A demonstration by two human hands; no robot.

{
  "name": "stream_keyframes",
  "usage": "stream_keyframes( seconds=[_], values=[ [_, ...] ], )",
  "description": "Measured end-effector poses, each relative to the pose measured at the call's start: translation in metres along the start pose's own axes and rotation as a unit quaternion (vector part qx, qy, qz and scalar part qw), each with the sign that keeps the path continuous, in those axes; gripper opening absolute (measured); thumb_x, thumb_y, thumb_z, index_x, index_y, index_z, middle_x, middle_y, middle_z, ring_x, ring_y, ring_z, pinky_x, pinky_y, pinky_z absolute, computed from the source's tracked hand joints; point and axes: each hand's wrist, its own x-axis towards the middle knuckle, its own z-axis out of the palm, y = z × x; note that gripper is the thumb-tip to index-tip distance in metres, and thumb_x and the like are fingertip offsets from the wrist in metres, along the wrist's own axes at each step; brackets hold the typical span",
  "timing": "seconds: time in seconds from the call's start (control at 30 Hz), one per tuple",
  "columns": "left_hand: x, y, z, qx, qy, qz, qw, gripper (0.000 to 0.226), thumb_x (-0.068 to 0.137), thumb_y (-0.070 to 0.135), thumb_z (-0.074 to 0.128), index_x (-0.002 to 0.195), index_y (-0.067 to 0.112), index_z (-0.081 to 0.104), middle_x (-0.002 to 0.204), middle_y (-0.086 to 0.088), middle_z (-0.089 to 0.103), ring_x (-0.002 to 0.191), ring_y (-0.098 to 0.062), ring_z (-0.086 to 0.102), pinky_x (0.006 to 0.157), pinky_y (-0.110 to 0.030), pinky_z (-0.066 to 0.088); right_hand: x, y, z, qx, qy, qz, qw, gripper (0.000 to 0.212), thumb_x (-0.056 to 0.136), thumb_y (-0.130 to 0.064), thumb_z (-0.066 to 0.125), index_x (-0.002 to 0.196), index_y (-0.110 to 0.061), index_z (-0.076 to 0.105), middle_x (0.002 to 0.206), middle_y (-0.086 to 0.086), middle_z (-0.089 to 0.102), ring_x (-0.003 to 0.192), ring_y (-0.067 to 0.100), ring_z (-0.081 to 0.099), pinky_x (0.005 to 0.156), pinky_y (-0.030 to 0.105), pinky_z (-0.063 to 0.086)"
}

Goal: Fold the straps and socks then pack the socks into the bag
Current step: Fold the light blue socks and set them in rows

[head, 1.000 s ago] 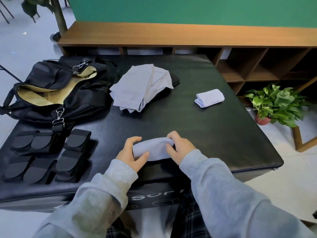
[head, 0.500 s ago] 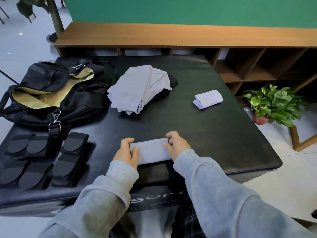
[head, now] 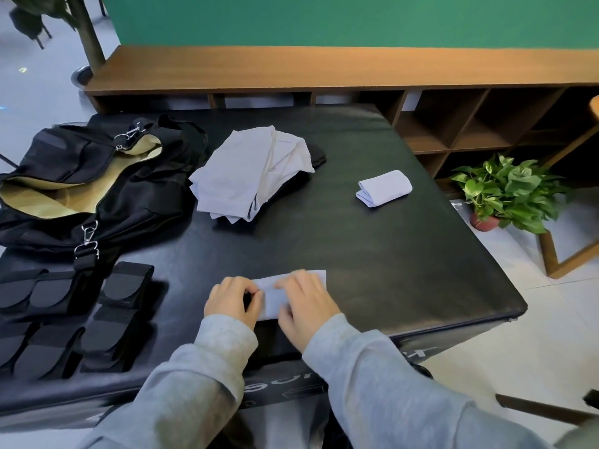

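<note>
the sock point(head: 291, 294) lies flat at the near edge of the black table point(head: 372, 254). the left hand point(head: 231, 301) pinches its left end with curled fingers; the right hand point(head: 306, 303) presses flat on it, fingers straight. the open bag point(head: 97, 176) sits far left, folded straps point(head: 64, 315) in front of it, a sock pile point(head: 249, 173) beside it, a folded sock point(head: 384, 188) to the right.

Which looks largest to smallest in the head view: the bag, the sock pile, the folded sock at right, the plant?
1. bag
2. sock pile
3. plant, though it stands lower on the floor, so farther from the camera
4. folded sock
</note>
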Motion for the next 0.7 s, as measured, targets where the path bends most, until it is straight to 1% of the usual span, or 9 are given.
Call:
stream_keyframes(
  seconds=[0.07,0.2,0.3,0.37,0.4,0.47,0.5,0.63,0.7],
  values=[
    [0.001,0.002,0.006,0.001,-0.002,0.024,1.0,0.003,0.086,0.018,0.059,0.084,0.021,0.06,0.089,0.01,0.05,0.095,-0.022,0.05,0.077,-0.026,0.035,-0.013,0.008,0.002,-0.017,-0.037,0.016,0.999,0.034,0.068,-0.03,0.039,0.088,-0.021,0.064,0.085,-0.005,0.061,0.079,0.013,0.052,0.063,0.02,0.05],
    [-0.004,-0.002,0.015,-0.034,-0.003,0.196,0.98,0.023,0.081,0.033,0.043,0.101,0.037,0.053,0.105,0.018,0.058,0.098,-0.011,0.051,0.08,-0.031,0.041,-0.017,0.042,-0.007,-0.054,-0.022,0.053,0.997,0.036,0.068,-0.034,0.043,0.093,-0.028,0.068,0.095,-0.007,0.064,0.088,0.013,0.044,0.062,0.024,0.047],
    [-0.007,-0.006,0.021,0.002,0.007,0.269,0.963,0.029,0.08,0.028,0.041,0.106,0.037,0.052,0.119,0.011,0.059,0.105,-0.006,0.048,0.08,-0.031,0.038,-0.008,0.076,-0.025,-0.088,0.008,0.113,0.99,0.03,0.064,-0.023,0.053,0.086,-0.03,0.072,0.09,-0.007,0.067,0.086,0.014,0.047,0.057,0.028,0.049],
    [-0.007,-0.009,0.023,0.01,0.018,0.28,0.96,0.029,0.08,0.026,0.041,0.106,0.035,0.052,0.12,0.011,0.057,0.106,-0.007,0.048,0.081,-0.03,0.038,-0.002,0.099,-0.037,-0.103,0.016,0.175,0.979,0.034,0.061,-0.008,0.069,0.089,-0.028,0.073,0.094,-0.005,0.068,0.091,0.021,0.058,0.064,0.035,0.05],
    [-0.007,-0.01,0.025,0.014,0.026,0.281,0.959,0.029,0.08,0.026,0.041,0.105,0.035,0.053,0.119,0.012,0.056,0.105,-0.007,0.049,0.081,-0.03,0.038,0.001,0.109,-0.043,-0.112,0.002,0.21,0.971,0.036,0.068,-0.007,0.069,0.098,-0.028,0.071,0.104,-0.005,0.066,0.1,0.023,0.058,0.074,0.037,0.047],
    [-0.006,-0.011,0.028,0.026,0.04,0.283,0.958,0.027,0.079,0.027,0.041,0.103,0.034,0.052,0.117,0.014,0.053,0.104,-0.008,0.049,0.08,-0.03,0.039,0.003,0.129,-0.052,-0.125,-0.035,0.27,0.954,0.033,0.086,-0.023,0.057,0.118,-0.03,0.061,0.124,-0.008,0.055,0.12,0.018,0.045,0.089,0.033,0.037],
    [-0.005,-0.011,0.03,0.032,0.043,0.284,0.957,0.027,0.078,0.026,0.041,0.102,0.034,0.051,0.116,0.015,0.053,0.104,-0.008,0.049,0.08,-0.03,0.04,0.003,0.139,-0.055,-0.122,-0.033,0.289,0.949,0.033,0.089,-0.031,0.053,0.121,-0.029,0.058,0.128,-0.008,0.052,0.123,0.016,0.041,0.091,0.032,0.035],
    [-0.006,-0.01,0.032,0.046,0.051,0.288,0.955,0.026,0.078,0.024,0.039,0.1,0.033,0.051,0.115,0.014,0.054,0.105,-0.009,0.048,0.081,-0.03,0.04,0.01,0.157,-0.061,-0.076,-0.002,0.337,0.938,0.036,0.088,-0.04,0.051,0.118,-0.02,0.053,0.126,-0.006,0.05,0.122,0.014,0.041,0.092,0.032,0.04],
    [-0.006,-0.011,0.032,0.047,0.053,0.285,0.956,0.025,0.078,0.024,0.039,0.099,0.033,0.051,0.113,0.012,0.058,0.106,-0.01,0.048,0.081,-0.03,0.04,0.016,0.162,-0.061,-0.079,-0.02,0.356,0.931,0.046,0.089,-0.042,0.049,0.128,-0.02,0.046,0.137,-0.006,0.042,0.13,0.014,0.035,0.099,0.034,0.038]
  ],
)
